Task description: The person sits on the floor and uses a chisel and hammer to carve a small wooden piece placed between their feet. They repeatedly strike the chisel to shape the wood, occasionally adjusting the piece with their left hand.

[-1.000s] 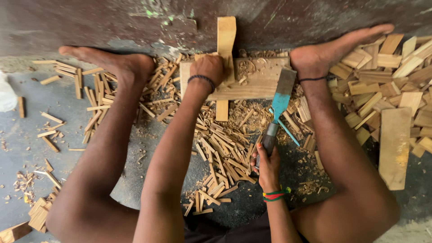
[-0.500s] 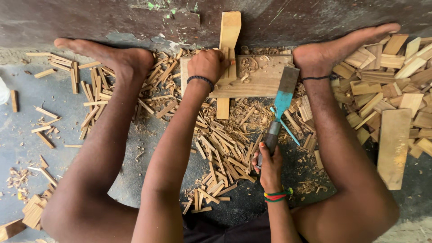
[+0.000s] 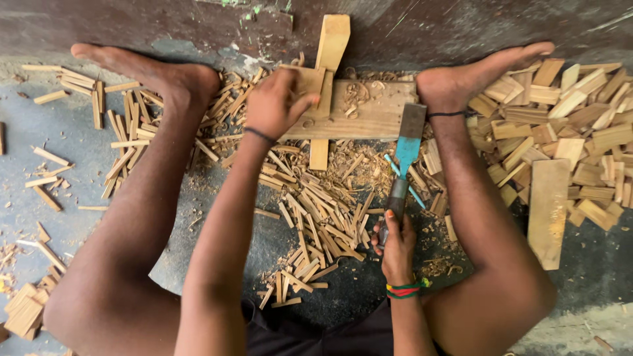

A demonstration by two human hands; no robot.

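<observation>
I sit on the ground with both legs spread and my feet against a dark wall. My left hand (image 3: 275, 102) grips a small flat wood piece (image 3: 311, 84) held upright on a wooden board (image 3: 369, 115) lying between my feet. A longer wood block (image 3: 331, 41) leans on the wall just behind it. My right hand (image 3: 395, 240) holds the handle of a broad-bladed chopper (image 3: 407, 148) with a teal-painted blade, whose tip rests at the board's right end. A heap of split wood sticks (image 3: 316, 211) lies below the board.
Thicker cut wood pieces (image 3: 573, 138) are piled right of my right foot, with a long flat plank (image 3: 547, 211) beside them. More thin sticks (image 3: 119, 138) lie scattered left of my left leg, and a small stack (image 3: 23, 313) sits at the lower left.
My left hand has shifted its grip on the upright wood piece on the board. The chopper in my right hand has stayed almost where it was.
</observation>
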